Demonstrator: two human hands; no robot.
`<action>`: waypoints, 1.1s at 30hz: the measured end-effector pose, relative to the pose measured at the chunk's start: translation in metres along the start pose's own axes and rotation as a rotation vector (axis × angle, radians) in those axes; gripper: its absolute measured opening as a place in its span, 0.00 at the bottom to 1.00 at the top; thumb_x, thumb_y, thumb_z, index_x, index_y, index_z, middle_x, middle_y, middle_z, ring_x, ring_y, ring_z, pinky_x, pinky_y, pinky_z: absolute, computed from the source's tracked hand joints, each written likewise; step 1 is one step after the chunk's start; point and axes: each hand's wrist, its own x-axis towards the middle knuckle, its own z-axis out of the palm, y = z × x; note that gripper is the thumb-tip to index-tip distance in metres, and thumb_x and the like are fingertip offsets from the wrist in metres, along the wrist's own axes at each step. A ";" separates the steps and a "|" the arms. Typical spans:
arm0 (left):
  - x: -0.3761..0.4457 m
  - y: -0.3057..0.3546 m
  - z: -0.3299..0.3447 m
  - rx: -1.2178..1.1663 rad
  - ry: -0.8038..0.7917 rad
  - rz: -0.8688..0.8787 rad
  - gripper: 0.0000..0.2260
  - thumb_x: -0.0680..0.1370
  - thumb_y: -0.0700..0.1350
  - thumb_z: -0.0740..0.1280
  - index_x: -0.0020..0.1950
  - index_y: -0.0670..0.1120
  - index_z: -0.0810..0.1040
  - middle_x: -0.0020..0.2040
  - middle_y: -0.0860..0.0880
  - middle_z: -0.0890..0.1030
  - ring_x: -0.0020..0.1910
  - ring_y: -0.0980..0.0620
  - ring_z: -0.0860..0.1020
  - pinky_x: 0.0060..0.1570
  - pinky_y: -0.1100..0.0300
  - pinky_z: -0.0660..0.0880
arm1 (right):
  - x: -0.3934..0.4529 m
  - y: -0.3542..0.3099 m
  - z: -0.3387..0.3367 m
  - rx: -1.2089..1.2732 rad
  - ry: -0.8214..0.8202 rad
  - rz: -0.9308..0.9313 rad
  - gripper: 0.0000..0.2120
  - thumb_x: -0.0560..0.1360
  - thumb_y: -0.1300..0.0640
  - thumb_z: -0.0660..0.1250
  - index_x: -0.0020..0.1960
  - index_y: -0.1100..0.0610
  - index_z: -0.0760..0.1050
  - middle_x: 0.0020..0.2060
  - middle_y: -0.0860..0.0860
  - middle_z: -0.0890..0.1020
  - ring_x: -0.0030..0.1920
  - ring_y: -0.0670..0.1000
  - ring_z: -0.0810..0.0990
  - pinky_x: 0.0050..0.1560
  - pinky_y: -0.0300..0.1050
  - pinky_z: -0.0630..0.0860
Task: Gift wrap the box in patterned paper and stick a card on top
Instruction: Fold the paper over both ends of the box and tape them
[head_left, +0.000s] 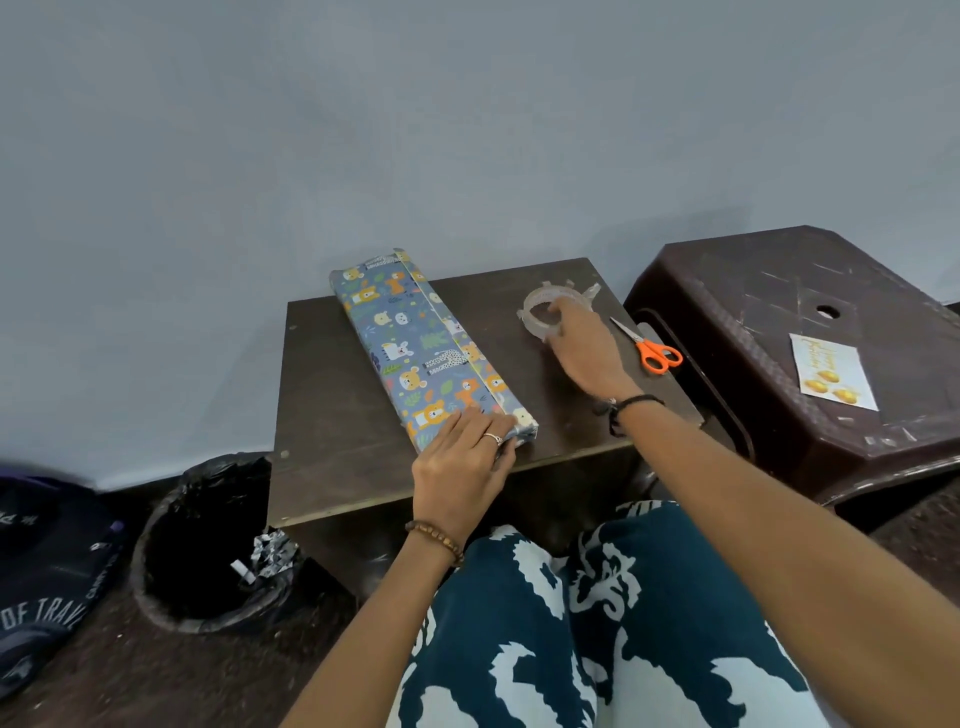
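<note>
A long flat box wrapped in blue animal-pattern paper (415, 343) lies diagonally on a small dark table (332, 426). My left hand (462, 462) presses flat on its near end, holding the folded paper down. My right hand (582, 348) rests on a roll of clear tape (540, 309) at the table's back right, fingers curled over its rim. A white card with gold print (831, 371) lies on a dark brown plastic stool (779, 291) to the right.
Orange-handled scissors (652, 348) lie at the table's right edge, beside the tape. A bin lined with a black bag (208, 540) stands on the floor at the left, with paper scraps inside. A dark bag (47, 561) lies further left. A grey wall is behind.
</note>
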 end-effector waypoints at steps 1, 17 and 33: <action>0.000 0.000 0.000 -0.006 -0.005 -0.004 0.08 0.73 0.48 0.65 0.46 0.49 0.83 0.43 0.53 0.82 0.47 0.54 0.82 0.50 0.64 0.74 | -0.010 0.004 -0.001 0.016 0.023 -0.016 0.14 0.77 0.59 0.61 0.63 0.57 0.69 0.50 0.54 0.79 0.45 0.52 0.77 0.43 0.45 0.71; 0.002 0.004 -0.004 -0.030 -0.093 -0.062 0.06 0.72 0.48 0.69 0.47 0.49 0.82 0.43 0.54 0.82 0.47 0.55 0.81 0.43 0.64 0.77 | -0.079 0.036 0.003 -0.027 0.337 -0.209 0.06 0.77 0.62 0.61 0.46 0.62 0.76 0.46 0.54 0.77 0.40 0.52 0.77 0.33 0.42 0.70; 0.000 0.006 -0.004 -0.015 -0.121 -0.070 0.11 0.74 0.50 0.62 0.47 0.49 0.82 0.44 0.53 0.82 0.47 0.54 0.81 0.41 0.65 0.76 | -0.095 0.028 0.004 -0.160 0.293 -0.134 0.07 0.74 0.69 0.62 0.38 0.62 0.73 0.36 0.56 0.77 0.29 0.55 0.75 0.25 0.44 0.64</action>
